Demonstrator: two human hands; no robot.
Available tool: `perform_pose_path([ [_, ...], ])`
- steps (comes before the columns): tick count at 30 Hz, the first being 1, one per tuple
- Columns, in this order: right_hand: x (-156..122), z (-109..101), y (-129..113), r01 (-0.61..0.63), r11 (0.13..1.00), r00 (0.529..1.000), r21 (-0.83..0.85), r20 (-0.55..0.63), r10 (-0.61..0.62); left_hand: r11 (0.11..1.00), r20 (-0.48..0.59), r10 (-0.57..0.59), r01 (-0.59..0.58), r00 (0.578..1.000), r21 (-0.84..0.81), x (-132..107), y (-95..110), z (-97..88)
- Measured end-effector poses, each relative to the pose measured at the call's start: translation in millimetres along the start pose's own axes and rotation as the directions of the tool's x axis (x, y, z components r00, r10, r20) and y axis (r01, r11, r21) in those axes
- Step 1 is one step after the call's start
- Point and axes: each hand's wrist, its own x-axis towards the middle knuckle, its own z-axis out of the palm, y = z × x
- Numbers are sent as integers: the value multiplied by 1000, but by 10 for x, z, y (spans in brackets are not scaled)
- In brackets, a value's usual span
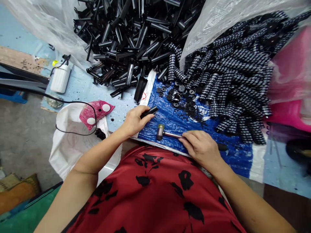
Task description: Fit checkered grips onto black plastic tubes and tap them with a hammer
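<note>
My left hand (136,119) is closed around a short black plastic tube (151,111), whose end points right over the blue sheet. My right hand (202,147) grips a small mallet (172,134) by its shaft. The mallet's head (160,132) lies at or just above the sheet, a little below the tube and apart from it. Beyond my hands, small round black caps (176,94) are scattered on the blue plastic sheet (167,119). Just past my left hand, one black trough-shaped piece (141,89) lies at the edge of a larger heap.
A big heap of black plastic pieces (131,42) fills the back. Stacked at right are many black-and-white patterned cylinders (233,74), beside a pink container (289,111). At left are a white bottle (60,77), a pink packet (93,113), a black cable (70,132) and a white sack (65,145).
</note>
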Motion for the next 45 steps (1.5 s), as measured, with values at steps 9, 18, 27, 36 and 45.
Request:
perform_pose_path([
  [9, 534, 0, -175, -41, 999, 975, 34, -219, 47, 961, 274, -245, 195, 930, 197, 170, -21, -150],
  [18, 659, -46, -357, 193, 970, 950, 147, -275, -147, 961, 350, -236, 164, 907, 223, 317, -20, -209],
  [27, 457, 136, -259, 310, 933, 949, 184, -111, -293, 905, 312, -171, 23, 935, 425, 236, 131, -175],
  [36, 161, 102, 153, 109, 994, 990, 21, -94, -107, 816, 552, -450, 73, 702, 573, -703, 293, -1801],
  [45, 841, 144, 92, 139, 984, 985, 108, -115, -127, 757, -213, -162, 260, 964, 600, 571, -79, -402],
])
